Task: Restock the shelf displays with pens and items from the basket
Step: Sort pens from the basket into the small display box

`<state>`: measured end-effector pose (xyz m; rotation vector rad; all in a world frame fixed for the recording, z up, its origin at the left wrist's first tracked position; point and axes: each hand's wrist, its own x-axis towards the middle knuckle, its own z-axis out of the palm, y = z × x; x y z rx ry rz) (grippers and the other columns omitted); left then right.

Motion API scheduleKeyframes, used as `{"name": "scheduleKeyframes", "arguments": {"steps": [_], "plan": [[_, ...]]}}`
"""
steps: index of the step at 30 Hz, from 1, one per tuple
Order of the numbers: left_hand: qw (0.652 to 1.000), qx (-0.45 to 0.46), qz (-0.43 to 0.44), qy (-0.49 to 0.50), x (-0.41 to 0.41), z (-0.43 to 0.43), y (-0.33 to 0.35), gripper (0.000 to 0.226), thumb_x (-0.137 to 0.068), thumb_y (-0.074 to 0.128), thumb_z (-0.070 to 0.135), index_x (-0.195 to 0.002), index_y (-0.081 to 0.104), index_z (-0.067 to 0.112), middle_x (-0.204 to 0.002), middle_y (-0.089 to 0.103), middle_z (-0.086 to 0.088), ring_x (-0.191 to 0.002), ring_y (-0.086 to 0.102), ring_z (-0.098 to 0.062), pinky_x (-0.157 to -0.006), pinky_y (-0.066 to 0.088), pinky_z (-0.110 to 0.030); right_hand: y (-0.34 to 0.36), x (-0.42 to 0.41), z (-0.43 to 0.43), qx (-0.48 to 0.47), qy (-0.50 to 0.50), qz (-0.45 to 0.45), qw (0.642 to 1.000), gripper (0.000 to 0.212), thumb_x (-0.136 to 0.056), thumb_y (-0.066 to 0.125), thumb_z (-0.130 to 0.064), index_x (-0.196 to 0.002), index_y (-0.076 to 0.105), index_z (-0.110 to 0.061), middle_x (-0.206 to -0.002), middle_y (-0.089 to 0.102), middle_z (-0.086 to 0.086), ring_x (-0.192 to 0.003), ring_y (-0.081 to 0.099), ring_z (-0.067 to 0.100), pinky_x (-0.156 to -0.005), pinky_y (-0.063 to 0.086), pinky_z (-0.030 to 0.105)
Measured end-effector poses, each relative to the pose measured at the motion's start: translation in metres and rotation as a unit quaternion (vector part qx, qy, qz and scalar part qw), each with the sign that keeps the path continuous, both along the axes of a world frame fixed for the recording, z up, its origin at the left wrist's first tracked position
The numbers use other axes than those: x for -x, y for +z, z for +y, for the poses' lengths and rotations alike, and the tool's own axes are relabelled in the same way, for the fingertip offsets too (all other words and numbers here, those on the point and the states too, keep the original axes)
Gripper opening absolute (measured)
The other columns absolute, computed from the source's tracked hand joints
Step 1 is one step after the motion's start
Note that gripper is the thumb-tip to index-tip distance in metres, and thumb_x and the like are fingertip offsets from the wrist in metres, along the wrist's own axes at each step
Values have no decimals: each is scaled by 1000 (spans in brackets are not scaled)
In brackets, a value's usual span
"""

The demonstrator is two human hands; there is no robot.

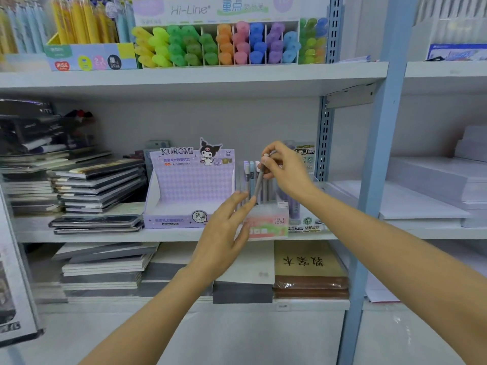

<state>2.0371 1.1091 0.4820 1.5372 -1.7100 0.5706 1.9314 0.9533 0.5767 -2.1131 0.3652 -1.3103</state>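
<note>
While right hand [286, 172] pinches pen [261, 180], Kuromi box [189, 191] sits just left w/ notebooks [97, 185].

Illumination is bright, even and diffuse, with soft shadows under each shelf [195, 75]. Edges show wide-angle bending and blur.

Two hands show: left [226, 227] and right [286, 171]. One Kuromi box [188, 191], one Fruit Soda box [266, 222], one highlighter rack [218, 44], three shelves [184, 75].

Matt printed cardboard Kuromi box [188, 185], glossy plastic highlighters [224, 44], smooth painted metal shelf [184, 77].
</note>
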Motion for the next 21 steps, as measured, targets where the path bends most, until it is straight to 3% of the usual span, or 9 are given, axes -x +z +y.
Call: {"name": "scheduleKeyframes", "arguments": {"steps": [6, 13, 15, 17, 21], "plan": [[1000, -9, -10, 5, -3, -2, -4, 60, -93, 57, 4, -148, 38, 16, -153, 36, -7, -145, 28, -20, -111, 38, -36, -2, -9, -8, 21, -7, 48, 999, 5, -96, 55, -9, -97, 58, -5, -82, 71, 10, -76, 71, 18, -65, 59, 24], [999, -19, -28, 31, -7, -7, -8, 67, -91, 57, 3, -151, 32, 17, -156, 29, -6, -147, 23, -21, -109, 36, -33, -2, -23, -12, 49, -44, 90, 994, 5, -92, 62, -5, -96, 60, -8, -87, 68, 13, -76, 69, 24, -72, 60, 38], [998, -27, -38, 46, -8, -8, -8, 69, -90, 57, 5, -152, 29, 18, -157, 27, -6, -147, 22, -22, -110, 35, -35, -2, -22, -14, 63, -69, 147, 985, 15, -92, 62, -9, -107, 64, -9, -95, 69, 12, -83, 68, 24, -82, 57, 38], [997, -40, -40, 58, -8, -10, -8, 70, -91, 57, 8, -153, 26, 19, -158, 25, -5, -146, 23, -24, -112, 35, -40, -4, -19, -12, 67, -74, 176, 979, 27, -95, 60, -17, -121, 61, -12, -104, 67, 10, -90, 64, 19, -85, 51, 27], [995, -76, -25, 66, -8, -12, -2, 73, -93, 55, 15, -155, 17, 26, -162, 12, 2, -141, 31, -22, -111, 34, -42, -18, -1, 5, 86, -50, 136, 986, 34, -96, 58, -27, -127, 57, -14, -110, 65, 2, -98, 61, 12, -88, 50, 27]]}}
